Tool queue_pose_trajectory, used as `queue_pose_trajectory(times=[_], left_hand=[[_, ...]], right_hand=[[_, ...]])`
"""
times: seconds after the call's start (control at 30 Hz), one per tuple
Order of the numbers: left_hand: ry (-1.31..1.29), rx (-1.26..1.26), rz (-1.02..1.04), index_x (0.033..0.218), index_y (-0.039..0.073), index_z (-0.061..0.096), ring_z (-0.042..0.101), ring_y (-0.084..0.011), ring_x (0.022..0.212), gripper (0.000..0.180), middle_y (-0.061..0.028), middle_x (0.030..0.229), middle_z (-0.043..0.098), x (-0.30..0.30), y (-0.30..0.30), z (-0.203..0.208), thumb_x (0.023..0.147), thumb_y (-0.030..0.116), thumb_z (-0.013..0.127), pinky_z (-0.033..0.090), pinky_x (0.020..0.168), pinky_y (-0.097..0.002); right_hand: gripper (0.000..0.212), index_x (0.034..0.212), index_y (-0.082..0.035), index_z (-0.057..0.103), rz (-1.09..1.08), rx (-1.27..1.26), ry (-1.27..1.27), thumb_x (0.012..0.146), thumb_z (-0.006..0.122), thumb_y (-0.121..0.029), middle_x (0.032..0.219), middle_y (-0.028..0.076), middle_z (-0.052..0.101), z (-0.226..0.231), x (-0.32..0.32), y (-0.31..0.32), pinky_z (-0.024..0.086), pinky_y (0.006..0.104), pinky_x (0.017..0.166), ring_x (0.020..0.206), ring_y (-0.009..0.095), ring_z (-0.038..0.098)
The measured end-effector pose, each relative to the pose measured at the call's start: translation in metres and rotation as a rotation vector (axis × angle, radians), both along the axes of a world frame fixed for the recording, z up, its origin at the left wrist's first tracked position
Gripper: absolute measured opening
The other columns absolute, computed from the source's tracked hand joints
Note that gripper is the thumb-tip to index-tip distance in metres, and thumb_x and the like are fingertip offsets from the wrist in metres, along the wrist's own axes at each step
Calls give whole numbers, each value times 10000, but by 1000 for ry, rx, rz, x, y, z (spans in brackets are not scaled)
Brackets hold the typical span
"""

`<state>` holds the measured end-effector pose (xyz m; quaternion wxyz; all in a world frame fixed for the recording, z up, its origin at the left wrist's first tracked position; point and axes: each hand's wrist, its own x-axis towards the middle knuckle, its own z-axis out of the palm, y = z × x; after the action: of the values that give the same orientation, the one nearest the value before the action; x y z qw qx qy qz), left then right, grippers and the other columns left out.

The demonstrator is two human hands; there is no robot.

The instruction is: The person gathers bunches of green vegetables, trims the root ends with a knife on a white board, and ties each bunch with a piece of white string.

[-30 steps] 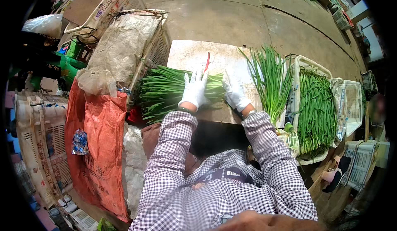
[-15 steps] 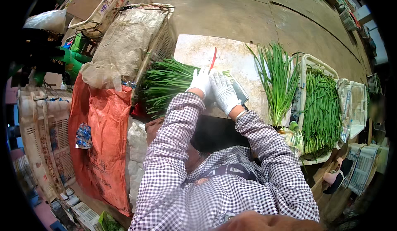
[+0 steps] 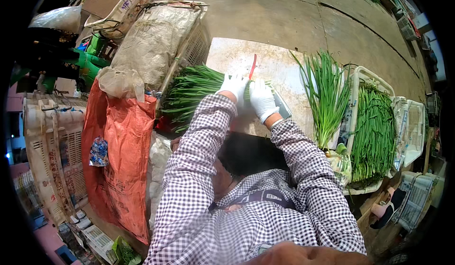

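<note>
A bunch of garlic chives lies sideways on the white, stained tabletop, its leafy ends pointing left. My left hand, in a white glove, is closed over the bunch near its right end. Beside it, my right hand, gloved too, closes over the stem end, and a little green shows between the hands. A narrow curved red strip sticks out beyond my fingers; its lower end is hidden. Right of my right hand lies a flat grey, dark-edged thing, partly covered.
Another chive bunch lies at the table's right side, beside a white crate packed with greens. At the left stand a covered crate and an orange-red woven sack with a crumpled clear bag on top.
My right hand has drawn slightly away from my left, and its outstretched fingers have bent over the stems. Green now shows between the hands. The whole view has shifted a little.
</note>
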<state>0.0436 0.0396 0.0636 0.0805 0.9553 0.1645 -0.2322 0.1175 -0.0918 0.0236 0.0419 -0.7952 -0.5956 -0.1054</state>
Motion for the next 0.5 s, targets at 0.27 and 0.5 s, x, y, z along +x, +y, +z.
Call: queue_pose_trajectory(times=[0.27, 0.5], left_hand=[[-43, -1, 53, 1424, 68, 322, 300, -326, 1396, 1169, -169, 1473, 349, -11, -15, 12, 485, 454, 902, 241, 1127, -533], [-278, 17, 130, 1254, 106, 482, 512, -309, 1195, 789, -144, 1230, 556, -17, -16, -9, 589, 351, 828, 336, 1042, -496]], right_hand=[[457, 1296, -1, 466, 54, -13, 30, 865, 505, -147, 1246, 245, 554, 5, 8, 2, 356, 440, 1067, 1233, 374, 487], [219, 1041, -67, 529, 134, -66, 165, 833, 530, -134, 937, 127, 606, 0, 15, 11, 448, 399, 861, 932, 277, 590]])
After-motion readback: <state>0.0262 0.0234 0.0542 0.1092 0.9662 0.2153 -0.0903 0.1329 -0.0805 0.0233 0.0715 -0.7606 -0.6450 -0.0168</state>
